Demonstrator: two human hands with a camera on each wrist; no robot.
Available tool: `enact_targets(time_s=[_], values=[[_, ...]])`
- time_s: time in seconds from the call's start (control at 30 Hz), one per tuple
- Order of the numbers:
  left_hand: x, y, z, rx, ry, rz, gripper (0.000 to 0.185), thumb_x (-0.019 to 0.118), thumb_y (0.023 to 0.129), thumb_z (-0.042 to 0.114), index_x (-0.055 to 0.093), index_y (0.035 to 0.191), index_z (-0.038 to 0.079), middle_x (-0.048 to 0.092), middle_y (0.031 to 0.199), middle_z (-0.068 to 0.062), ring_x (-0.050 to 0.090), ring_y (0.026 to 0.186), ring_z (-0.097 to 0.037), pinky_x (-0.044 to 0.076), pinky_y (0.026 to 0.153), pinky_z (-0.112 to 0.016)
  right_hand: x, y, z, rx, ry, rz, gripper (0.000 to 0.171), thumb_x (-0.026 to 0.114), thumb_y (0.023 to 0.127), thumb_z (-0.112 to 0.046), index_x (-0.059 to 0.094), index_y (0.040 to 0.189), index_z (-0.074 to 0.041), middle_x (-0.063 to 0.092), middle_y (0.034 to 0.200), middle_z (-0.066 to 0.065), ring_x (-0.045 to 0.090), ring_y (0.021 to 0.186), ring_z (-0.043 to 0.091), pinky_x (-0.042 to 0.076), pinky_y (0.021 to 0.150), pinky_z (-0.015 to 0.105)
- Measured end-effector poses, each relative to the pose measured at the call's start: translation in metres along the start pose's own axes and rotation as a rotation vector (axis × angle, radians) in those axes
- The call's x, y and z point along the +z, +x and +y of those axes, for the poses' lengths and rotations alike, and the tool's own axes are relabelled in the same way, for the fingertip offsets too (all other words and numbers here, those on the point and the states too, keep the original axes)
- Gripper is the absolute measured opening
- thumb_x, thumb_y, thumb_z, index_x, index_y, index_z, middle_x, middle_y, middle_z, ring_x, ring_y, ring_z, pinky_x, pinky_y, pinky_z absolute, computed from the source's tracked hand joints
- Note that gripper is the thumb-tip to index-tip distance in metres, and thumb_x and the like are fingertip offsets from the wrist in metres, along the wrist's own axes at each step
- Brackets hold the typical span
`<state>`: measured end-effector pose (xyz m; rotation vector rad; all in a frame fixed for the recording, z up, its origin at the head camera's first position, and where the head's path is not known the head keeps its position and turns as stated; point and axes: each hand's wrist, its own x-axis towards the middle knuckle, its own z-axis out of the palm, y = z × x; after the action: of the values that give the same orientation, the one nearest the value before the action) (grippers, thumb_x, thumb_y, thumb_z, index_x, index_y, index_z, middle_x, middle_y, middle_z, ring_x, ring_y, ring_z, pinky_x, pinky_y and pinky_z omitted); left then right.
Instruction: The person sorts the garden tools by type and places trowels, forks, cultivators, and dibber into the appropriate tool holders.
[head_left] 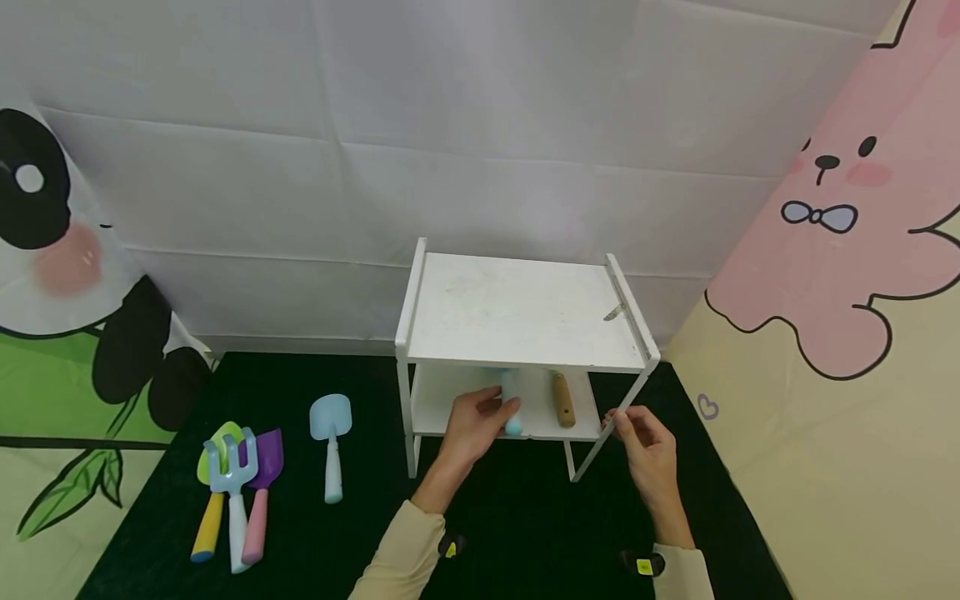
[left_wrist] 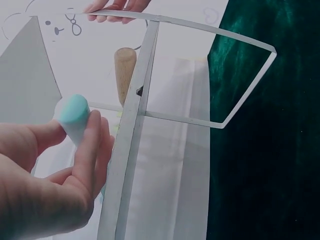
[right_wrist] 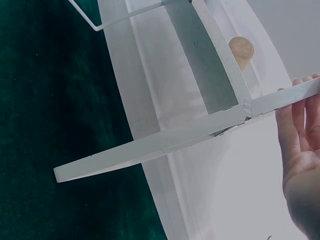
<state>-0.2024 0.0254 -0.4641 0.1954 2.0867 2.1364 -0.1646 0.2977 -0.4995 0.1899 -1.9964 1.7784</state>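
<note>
At centre frame, a pale blue handle (head_left: 513,408) is pinched between thumb and curled fingers (left_wrist: 90,145) of the left hand (head_left: 472,427), at the front edge of the lower shelf of the white rack (head_left: 517,312), just left of a wooden handle (head_left: 562,400) lying there. At lower right, the rack's right front leg is touched by the right hand (head_left: 648,450), fingers (right_wrist: 300,120) straight and held together; toy garden tools (head_left: 240,483) are seen on the dark desk (head_left: 360,533) at lower left.
</note>
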Motion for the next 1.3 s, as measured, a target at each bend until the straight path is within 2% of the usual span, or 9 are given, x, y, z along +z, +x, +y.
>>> enact_targets(time_s=[0.2, 0.27, 0.3, 0.4, 0.5, 0.77, 0.93, 1.07, 1.3], values=[[0.002, 0.002, 0.007, -0.01, 0.028, -0.012, 0.054, 0.069, 0.1, 0.016, 0.051, 0.14, -0.015, 0.063, 0.125, -0.031, 0.068, 0.108, -0.035, 0.062, 0.081, -0.037, 0.001, 0.001, -0.003, -0.013, 0.025, -0.007, 0.014, 0.052, 0.105, 0.004, 0.06, 0.103, 0.015, 0.073, 0.101, -0.001, 0.071, 0.092, 0.011, 0.057, 0.09, 0.023], [0.003, 0.003, 0.008, -0.001, 0.064, 0.008, 0.052, 0.07, 0.1, 0.019, 0.054, 0.139, -0.012, 0.065, 0.124, -0.028, 0.067, 0.107, -0.033, 0.061, 0.082, -0.038, 0.001, 0.001, -0.003, -0.017, 0.034, -0.009, 0.014, 0.052, 0.105, 0.004, 0.059, 0.102, 0.016, 0.073, 0.101, -0.001, 0.071, 0.092, 0.011, 0.057, 0.09, 0.023], [0.003, 0.006, 0.003, 0.011, 0.091, 0.024, 0.052, 0.071, 0.099, 0.021, 0.056, 0.138, -0.011, 0.066, 0.124, -0.026, 0.067, 0.107, -0.032, 0.061, 0.084, -0.039, 0.0, 0.001, -0.002, -0.018, 0.038, -0.009, 0.014, 0.052, 0.105, 0.004, 0.059, 0.102, 0.016, 0.073, 0.101, -0.001, 0.071, 0.092, 0.011, 0.057, 0.09, 0.023], [0.004, 0.006, 0.005, 0.039, 0.159, 0.069, 0.05, 0.071, 0.099, 0.023, 0.06, 0.134, -0.01, 0.067, 0.124, -0.025, 0.065, 0.112, -0.035, 0.058, 0.09, -0.046, 0.0, 0.001, -0.002, -0.017, 0.036, -0.009, 0.014, 0.052, 0.105, 0.004, 0.059, 0.102, 0.016, 0.073, 0.101, -0.001, 0.071, 0.091, 0.011, 0.057, 0.089, 0.023], [0.005, 0.008, 0.005, 0.068, 0.202, 0.097, 0.046, 0.071, 0.098, 0.022, 0.063, 0.13, -0.011, 0.068, 0.122, -0.026, 0.066, 0.112, -0.037, 0.058, 0.091, -0.049, 0.0, 0.001, -0.002, -0.023, 0.034, -0.012, 0.014, 0.051, 0.105, 0.004, 0.059, 0.102, 0.016, 0.073, 0.101, -0.001, 0.071, 0.091, 0.011, 0.057, 0.089, 0.022], [0.011, 0.01, 0.002, 0.129, 0.316, 0.148, 0.036, 0.07, 0.097, 0.014, 0.067, 0.123, -0.011, 0.072, 0.107, -0.023, 0.071, 0.095, -0.033, 0.061, 0.073, -0.04, -0.001, 0.002, -0.002, -0.015, 0.008, -0.028, 0.016, 0.052, 0.106, 0.002, 0.059, 0.102, 0.015, 0.073, 0.101, -0.004, 0.071, 0.092, 0.009, 0.057, 0.09, 0.023], [0.016, 0.009, 0.001, 0.174, 0.377, 0.218, 0.028, 0.071, 0.094, 0.008, 0.071, 0.116, -0.01, 0.072, 0.103, -0.022, 0.07, 0.092, -0.034, 0.061, 0.072, -0.045, -0.001, 0.001, -0.002, -0.019, 0.007, -0.038, 0.016, 0.052, 0.106, 0.001, 0.058, 0.102, 0.015, 0.073, 0.102, -0.005, 0.071, 0.093, 0.009, 0.057, 0.09, 0.022], [0.018, 0.008, 0.001, 0.183, 0.385, 0.241, 0.026, 0.072, 0.093, 0.007, 0.071, 0.114, -0.008, 0.071, 0.102, -0.021, 0.07, 0.091, -0.034, 0.06, 0.071, -0.045, 0.0, 0.002, -0.001, -0.021, 0.014, -0.018, 0.015, 0.052, 0.105, 0.003, 0.06, 0.101, 0.015, 0.073, 0.101, -0.001, 0.071, 0.091, 0.011, 0.057, 0.089, 0.023], [0.015, 0.005, 0.001, 0.191, 0.366, 0.252, 0.023, 0.07, 0.095, 0.008, 0.072, 0.113, -0.006, 0.072, 0.103, -0.016, 0.07, 0.086, -0.028, 0.059, 0.068, -0.037, 0.0, 0.002, -0.001, -0.024, 0.02, -0.009, 0.015, 0.052, 0.105, 0.003, 0.059, 0.101, 0.015, 0.073, 0.1, -0.001, 0.071, 0.091, 0.011, 0.057, 0.089, 0.022]])
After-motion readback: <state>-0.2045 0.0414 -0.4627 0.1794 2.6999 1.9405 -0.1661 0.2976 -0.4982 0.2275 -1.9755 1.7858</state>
